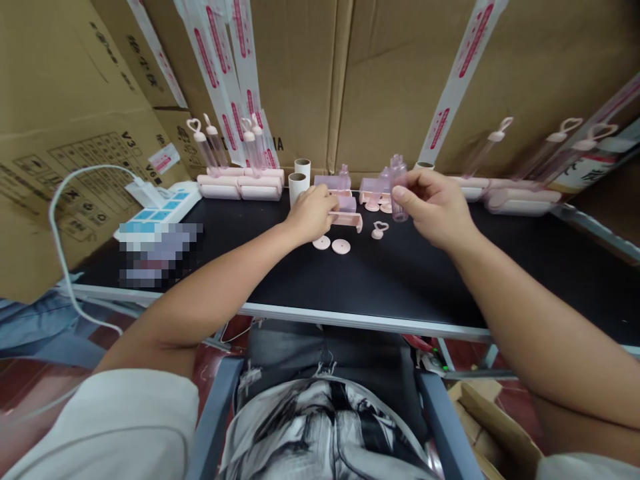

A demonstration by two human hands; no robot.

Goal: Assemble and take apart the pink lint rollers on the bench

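Observation:
My left hand [314,212] is closed on one end of a pink trough-shaped part [350,219] at the middle of the black table. My right hand [433,203] pinches a clear pinkish bottle [399,190], held upright beside pink and lilac parts. In front of my left hand lie two pale discs [341,247]. A pink heart-shaped cap [379,230] rests between my hands. Behind them stand lilac clear pieces [367,187] with pink parts and more small discs.
White cardboard tubes [299,187] stand behind my left hand. Pink assemblies with heart-topped tubes [255,150] line the back, left and right. A power strip [160,210] with a white cable sits left. Cardboard [390,80] walls the back.

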